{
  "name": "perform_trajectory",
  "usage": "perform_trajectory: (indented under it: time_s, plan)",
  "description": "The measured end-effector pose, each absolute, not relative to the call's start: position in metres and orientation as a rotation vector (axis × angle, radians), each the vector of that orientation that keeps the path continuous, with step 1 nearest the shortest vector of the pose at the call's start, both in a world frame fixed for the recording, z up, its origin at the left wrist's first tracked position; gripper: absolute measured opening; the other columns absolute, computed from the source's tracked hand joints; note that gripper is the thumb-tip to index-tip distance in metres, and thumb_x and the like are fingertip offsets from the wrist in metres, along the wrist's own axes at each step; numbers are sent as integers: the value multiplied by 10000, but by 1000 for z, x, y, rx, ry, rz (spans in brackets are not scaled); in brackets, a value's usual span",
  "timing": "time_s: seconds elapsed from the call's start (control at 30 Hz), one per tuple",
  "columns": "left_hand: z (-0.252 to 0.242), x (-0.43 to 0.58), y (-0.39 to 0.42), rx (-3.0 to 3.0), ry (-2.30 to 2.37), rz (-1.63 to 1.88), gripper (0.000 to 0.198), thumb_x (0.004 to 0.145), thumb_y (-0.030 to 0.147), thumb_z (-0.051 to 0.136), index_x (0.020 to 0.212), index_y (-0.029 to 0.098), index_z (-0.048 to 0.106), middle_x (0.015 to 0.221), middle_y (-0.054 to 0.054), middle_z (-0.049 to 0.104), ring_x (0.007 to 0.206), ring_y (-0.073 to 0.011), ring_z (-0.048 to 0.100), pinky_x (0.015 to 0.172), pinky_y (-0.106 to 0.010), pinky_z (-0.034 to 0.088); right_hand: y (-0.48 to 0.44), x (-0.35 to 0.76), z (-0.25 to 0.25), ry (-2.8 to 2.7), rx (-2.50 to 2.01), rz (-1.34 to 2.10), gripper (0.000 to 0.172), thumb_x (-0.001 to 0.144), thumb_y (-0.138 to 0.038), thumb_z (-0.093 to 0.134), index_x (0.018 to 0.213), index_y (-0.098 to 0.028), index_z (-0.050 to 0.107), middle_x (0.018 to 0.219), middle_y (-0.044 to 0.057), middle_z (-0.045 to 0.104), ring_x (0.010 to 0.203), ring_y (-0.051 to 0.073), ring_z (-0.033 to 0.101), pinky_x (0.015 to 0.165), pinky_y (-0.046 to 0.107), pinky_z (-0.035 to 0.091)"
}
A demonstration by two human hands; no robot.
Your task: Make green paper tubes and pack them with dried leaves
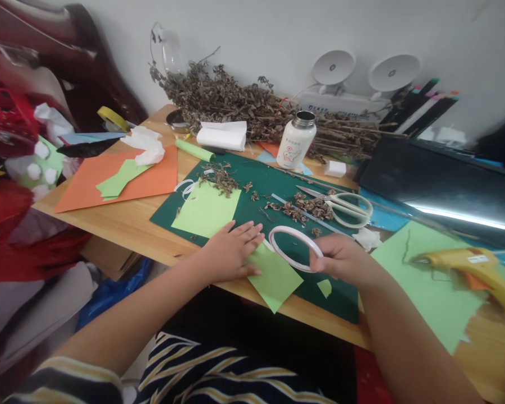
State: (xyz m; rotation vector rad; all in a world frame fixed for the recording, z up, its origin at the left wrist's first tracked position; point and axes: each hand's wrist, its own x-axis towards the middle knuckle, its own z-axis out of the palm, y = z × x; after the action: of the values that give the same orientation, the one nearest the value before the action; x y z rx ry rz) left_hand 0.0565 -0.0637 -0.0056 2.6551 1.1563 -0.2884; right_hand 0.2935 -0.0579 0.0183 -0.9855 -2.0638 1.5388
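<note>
My left hand [235, 251] lies flat, fingers stretched out, on a piece of light green paper [276, 280] at the front edge of the green cutting mat [336, 300]. In my right hand [339, 258] is a thin roll of white double-sided tape [295, 266], held upright just over the mat. A larger light green sheet [206, 210] lies beyond my left hand, with dried plant bits [221, 180] on its far edge. Scissors [345, 207] with pale handles rest beyond my right hand, beside crumbled dry leaves [311, 207]. A small green scrap [325, 288] sits near the tape.
A white bottle [297, 140] without a lid stands behind the mat, before a heap of dried branches [235, 104]. On the right, a yellow glue gun [467, 261] lies on green paper [421, 280]. Orange paper [122, 179] and crumpled tissue [145, 146] are on the left.
</note>
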Motion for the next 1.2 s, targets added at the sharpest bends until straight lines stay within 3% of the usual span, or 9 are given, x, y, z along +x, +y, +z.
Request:
perform_trajectory:
  time_s: [0.27, 0.67, 0.9, 1.2]
  plan:
    - [4, 62, -66, 2624, 1165, -401, 724, 757, 626, 346, 1346, 214, 258, 1443, -102, 120, 1325, -290, 126, 1028, -532, 112, -58, 291, 20, -2103, -967, 1501, 496, 702, -612, 499, 509, -156, 465, 423, -55, 351, 392, 54, 307, 383, 205, 202]
    - [-8, 72, -79, 2761, 1209, -287, 671, 799, 536, 386, 1297, 88, 348, 1370, -177, 337, 1281, -291, 262, 1037, -410, 208, -57, 294, 17, -2102, -1021, 1533, 490, 699, -614, 495, 529, -155, 476, 442, -51, 358, 407, 60, 312, 395, 206, 206]
    - [-11, 77, -92, 2707, 1303, -295, 644, 822, 500, 362, 1294, 63, 350, 1374, -200, 315, 1274, -297, 279, 1034, -424, 225, -57, 294, 18, -2142, -1040, 1556, 493, 692, -614, 496, 522, -152, 467, 466, -53, 335, 438, 63, 306, 418, 204, 213]
    - [-14, 77, -98, 2671, 1311, -209, 674, 761, 595, 388, 1314, 217, 313, 1407, -205, 234, 1294, -336, 207, 1009, -474, 234, -59, 293, 20, -2200, -1105, 1554, 481, 690, -597, 499, 509, -152, 467, 469, -56, 318, 440, 64, 300, 416, 201, 206]
